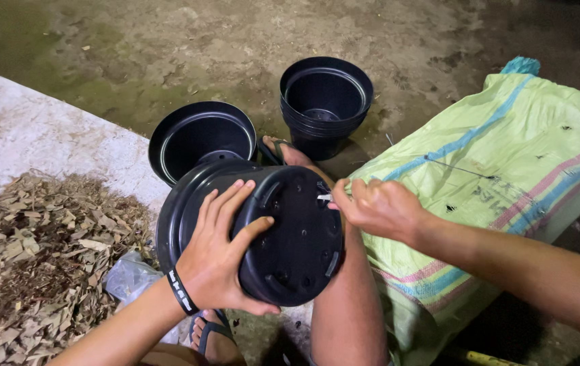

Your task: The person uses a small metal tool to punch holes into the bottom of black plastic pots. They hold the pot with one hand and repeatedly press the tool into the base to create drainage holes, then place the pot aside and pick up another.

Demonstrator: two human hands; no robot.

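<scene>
A black plastic flower pot (290, 230) lies on its side over my knee, its holed bottom turned toward me. My left hand (218, 254) grips its side wall, fingers spread over the curve, thumb near the base. My right hand (378, 207) is closed at the upper right edge of the pot's base, pinching a small pale thing against it; what it is I cannot tell.
A second black pot (202, 139) lies tilted behind the held one. A stack of black pots (325, 102) stands upright on the dirt ground. A green woven sack (507, 169) lies on the right. Dry leaf scraps (39, 251) and a plastic bag (127, 278) sit at left.
</scene>
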